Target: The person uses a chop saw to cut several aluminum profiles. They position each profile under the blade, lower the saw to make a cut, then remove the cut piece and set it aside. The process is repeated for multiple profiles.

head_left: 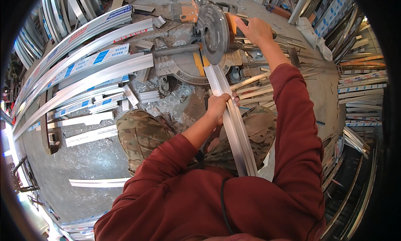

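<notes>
My left hand (220, 107) is wrapped round a long silver metal profile (239, 136), which runs from my lap up to the miter saw. The profile's far end lies on the saw's base (184, 70), by the yellow insert (199, 64). My right hand (255, 31) grips the saw handle (240, 27) on the right of the orange and grey saw head (215, 30). The round blade and its guard stand just above and beyond the profile's end. Whether the blade touches the profile I cannot tell.
Long metal profiles (83, 68) with blue-marked film reach in from the left toward the saw. Offcuts (149, 96) and shavings litter the floor around the base. More strips (259, 84) lie to the right, and stacked profiles (361, 88) line the right side.
</notes>
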### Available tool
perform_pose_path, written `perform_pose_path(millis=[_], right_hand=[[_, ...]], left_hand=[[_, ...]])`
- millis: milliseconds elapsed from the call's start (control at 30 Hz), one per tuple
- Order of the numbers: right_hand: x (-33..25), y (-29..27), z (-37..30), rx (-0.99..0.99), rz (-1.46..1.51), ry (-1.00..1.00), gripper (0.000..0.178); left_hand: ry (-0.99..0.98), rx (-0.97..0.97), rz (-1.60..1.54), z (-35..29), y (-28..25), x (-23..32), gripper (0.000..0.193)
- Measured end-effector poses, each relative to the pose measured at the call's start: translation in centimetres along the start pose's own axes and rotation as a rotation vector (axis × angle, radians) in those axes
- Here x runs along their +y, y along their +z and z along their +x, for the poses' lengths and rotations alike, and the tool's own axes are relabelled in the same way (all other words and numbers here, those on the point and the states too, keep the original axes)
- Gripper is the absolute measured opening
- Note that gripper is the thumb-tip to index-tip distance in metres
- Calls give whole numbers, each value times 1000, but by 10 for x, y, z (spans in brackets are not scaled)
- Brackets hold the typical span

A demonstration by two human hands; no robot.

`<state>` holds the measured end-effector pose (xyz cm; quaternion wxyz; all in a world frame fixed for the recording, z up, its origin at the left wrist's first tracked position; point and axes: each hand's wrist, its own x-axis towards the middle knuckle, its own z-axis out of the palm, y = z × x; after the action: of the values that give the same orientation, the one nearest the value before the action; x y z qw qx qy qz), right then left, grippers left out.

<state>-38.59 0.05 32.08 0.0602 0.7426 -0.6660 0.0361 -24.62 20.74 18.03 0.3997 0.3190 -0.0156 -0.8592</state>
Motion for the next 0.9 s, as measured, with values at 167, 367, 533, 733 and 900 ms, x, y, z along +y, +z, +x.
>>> perform_pose_path(millis=[167, 367, 533, 733, 900], right_hand=[[4, 1, -2, -2, 19, -23, 74], [3, 3, -3, 6, 21, -13, 72], [4, 2, -4, -6, 31, -7, 74], [3, 2, -5, 0, 29, -10, 74], [3, 4, -6, 33, 5, -23, 74]], left_hand=[[-10, 13, -13, 1, 1, -2, 22], [-10, 9, -4, 1, 0, -2, 22], [-18, 2, 5, 2, 0, -2, 22], [0, 30, 35, -1, 2, 0, 23], [-8, 19, 42, -1, 2, 1, 22]])
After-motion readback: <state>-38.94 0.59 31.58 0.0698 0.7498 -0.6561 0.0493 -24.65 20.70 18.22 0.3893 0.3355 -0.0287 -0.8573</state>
